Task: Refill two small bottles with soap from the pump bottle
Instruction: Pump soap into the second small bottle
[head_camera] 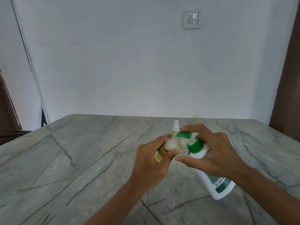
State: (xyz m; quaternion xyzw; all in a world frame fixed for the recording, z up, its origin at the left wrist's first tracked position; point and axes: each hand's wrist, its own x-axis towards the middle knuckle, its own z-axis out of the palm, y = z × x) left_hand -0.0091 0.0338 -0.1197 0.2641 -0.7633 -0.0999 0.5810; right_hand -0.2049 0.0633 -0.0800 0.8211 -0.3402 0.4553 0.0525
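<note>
White pump bottle (215, 184), yellow small bottle (159, 155), tilted

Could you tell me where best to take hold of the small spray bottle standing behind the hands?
Probably grip the spray bottle by its yellowish body, below the white spray head, coming from the far left side. It stands upright on the table, while the right hand and the pump bottle block the near and right sides.
</note>
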